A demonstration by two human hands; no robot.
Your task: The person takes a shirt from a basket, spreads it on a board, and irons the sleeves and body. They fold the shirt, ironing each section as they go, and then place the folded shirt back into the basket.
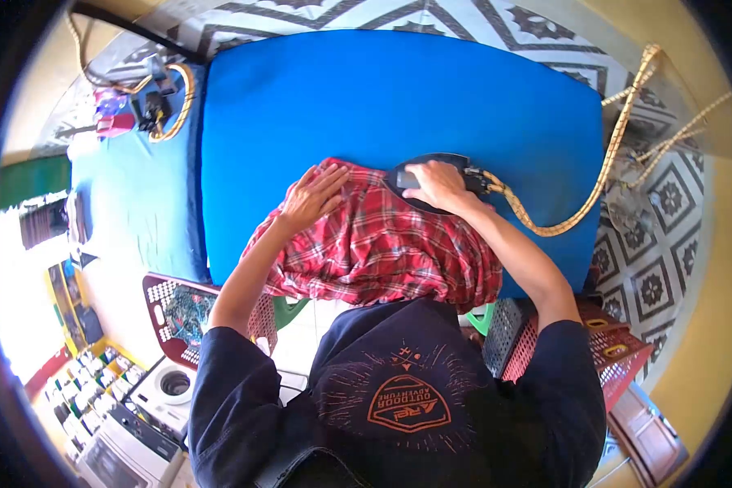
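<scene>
A crumpled red plaid shirt (374, 244) lies over the near edge of the blue padded ironing table (382, 98), with folds bunched toward my body. My left hand (313, 197) rests flat on the shirt's left part, fingers stretched out. In my right hand (437, 185) is the handle of a dark iron (419, 163), my fingers wrapped round it. The iron sits at the right upper edge of the shirt, partly on the cloth. From its back end a yellow patterned cord (577, 224) curves right and up. The iron's soleplate is hidden.
A lighter blue surface (138, 203) adjoins on the left, holding a pink item (115, 124) and a black device with cord (154, 110). Plastic baskets stand below: one with clothes (161, 285) at left, others (618, 358) at right. Washing machines (171, 386) are lower left.
</scene>
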